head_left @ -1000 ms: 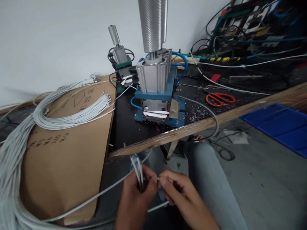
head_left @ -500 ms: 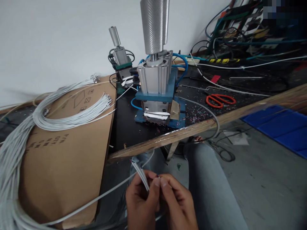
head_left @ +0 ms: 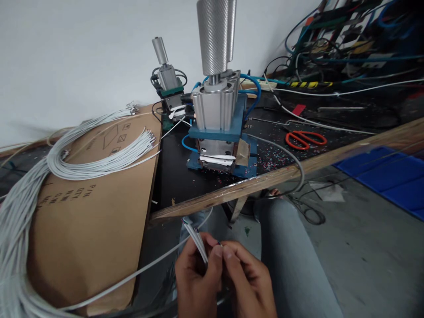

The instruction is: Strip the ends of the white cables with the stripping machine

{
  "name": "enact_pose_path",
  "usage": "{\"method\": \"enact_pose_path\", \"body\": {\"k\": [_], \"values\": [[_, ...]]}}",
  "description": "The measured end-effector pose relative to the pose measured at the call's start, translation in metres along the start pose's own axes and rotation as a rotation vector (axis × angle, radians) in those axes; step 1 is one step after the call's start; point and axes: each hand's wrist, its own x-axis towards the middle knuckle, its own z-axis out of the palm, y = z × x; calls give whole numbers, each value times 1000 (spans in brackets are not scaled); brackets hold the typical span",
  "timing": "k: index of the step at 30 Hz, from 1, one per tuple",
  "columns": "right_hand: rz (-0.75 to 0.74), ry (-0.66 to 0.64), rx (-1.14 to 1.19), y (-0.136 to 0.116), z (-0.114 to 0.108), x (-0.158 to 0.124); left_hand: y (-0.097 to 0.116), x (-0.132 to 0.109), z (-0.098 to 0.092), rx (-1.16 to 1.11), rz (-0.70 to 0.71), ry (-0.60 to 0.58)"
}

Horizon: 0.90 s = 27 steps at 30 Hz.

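At lower centre, the left hand (head_left: 198,276) clasps white cables (head_left: 198,243) and, with the right hand (head_left: 249,276), pinches a dark wire tip (head_left: 219,243), seemingly to steady it.

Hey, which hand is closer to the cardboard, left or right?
Left. The left hand is to the right of the cardboard, apart from it; the right hand is farther right, on the left hand's far side.
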Motion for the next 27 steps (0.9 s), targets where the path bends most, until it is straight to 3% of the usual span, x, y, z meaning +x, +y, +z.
{"method": "enact_pose_path", "body": {"k": [9,18,27], "values": [[-24,144,39,-5,17,-3,-3,-3,-1,30,89,56],[43,105,87,-9,14,-3,-2,-1,0,-20,17,7],[48,163,84,-14,17,-2,5,-3,7,-62,-41,17]]}}
